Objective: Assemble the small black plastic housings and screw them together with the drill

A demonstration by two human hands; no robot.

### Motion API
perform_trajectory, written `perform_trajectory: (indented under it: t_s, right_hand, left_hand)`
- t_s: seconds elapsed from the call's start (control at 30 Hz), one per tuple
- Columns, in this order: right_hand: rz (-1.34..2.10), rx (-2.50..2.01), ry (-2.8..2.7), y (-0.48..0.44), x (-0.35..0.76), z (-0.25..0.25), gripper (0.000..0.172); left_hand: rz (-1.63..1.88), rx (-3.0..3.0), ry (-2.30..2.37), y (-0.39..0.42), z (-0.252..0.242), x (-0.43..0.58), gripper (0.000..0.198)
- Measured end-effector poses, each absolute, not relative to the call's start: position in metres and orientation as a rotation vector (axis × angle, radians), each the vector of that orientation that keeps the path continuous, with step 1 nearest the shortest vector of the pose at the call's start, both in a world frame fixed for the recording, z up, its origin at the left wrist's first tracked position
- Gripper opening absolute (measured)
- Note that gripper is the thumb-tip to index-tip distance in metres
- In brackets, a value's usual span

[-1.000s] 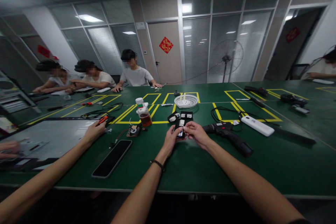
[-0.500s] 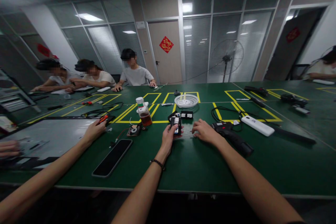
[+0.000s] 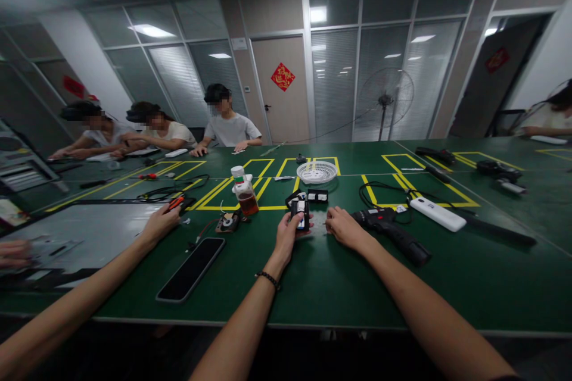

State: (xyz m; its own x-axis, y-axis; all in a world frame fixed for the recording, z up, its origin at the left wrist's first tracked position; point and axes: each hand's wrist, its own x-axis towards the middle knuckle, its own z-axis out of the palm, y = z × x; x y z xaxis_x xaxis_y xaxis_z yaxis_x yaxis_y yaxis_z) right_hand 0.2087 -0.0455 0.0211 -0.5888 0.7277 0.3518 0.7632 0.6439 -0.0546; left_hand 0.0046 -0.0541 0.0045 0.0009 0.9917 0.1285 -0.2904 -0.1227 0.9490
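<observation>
A small black device with a white and blue face (image 3: 300, 208) is held upright in my left hand (image 3: 286, 233), the thumb across its front. To the right, my right hand (image 3: 342, 225) rests low over the green table (image 3: 322, 286), its fingers bent and drawn together near the tips; anything between them is too small to make out. Just behind the held device lies a black case with white parts (image 3: 317, 196). A black power drill (image 3: 393, 232) lies right of my right hand.
A bottle of brown liquid (image 3: 248, 201), a phone (image 3: 191, 269) and a small motor part (image 3: 227, 222) stand left. A co-worker's hand (image 3: 161, 223) grips an orange-black tool. Behind is a white basket (image 3: 317, 172); at right, a white power bank (image 3: 438, 214).
My left hand and the device have barely moved. The fingers of my right hand have drawn slightly closer together. Across the table, a person's hand has shifted left.
</observation>
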Motion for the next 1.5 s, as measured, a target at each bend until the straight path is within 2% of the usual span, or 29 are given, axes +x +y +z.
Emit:
perform_trajectory:
  t_s: [0.2, 0.3, 0.53, 0.67, 0.77, 1.3, 1.5]
  right_hand:
    - [-0.168, -1.099, -2.502, -0.048, 0.206, 0.024, 0.01]
    - [-0.074, -1.04, -2.449, -0.048, 0.205, 0.024, 0.008]
    - [0.438, -0.918, -2.025, -0.045, 0.2, 0.023, 0.013]
    - [0.922, -0.872, -1.663, -0.038, 0.195, 0.017, 0.01]
    - [1.121, -0.815, -1.506, -0.034, 0.191, 0.013, 0.021]
    - [1.252, -0.708, -1.434, -0.043, 0.185, 0.026, 0.033]
    - [1.219, -0.706, -1.509, -0.047, 0.183, 0.027, 0.029]
  left_hand:
    - [1.414, 1.076, 0.922, -0.054, 0.003, 0.004, 0.044]
    - [1.409, 1.089, 0.919, -0.053, 0.002, 0.004, 0.043]
    - [1.389, 1.091, 0.952, -0.052, 0.001, 0.004, 0.044]
    - [1.39, 1.086, 0.969, -0.051, -0.001, 0.005, 0.045]
    - [1.389, 1.084, 0.993, -0.049, -0.004, 0.005, 0.047]
    - [1.349, 1.146, 1.049, -0.045, -0.01, 0.004, 0.047]
    - [1.341, 1.194, 1.06, -0.045, -0.014, 0.005, 0.052]
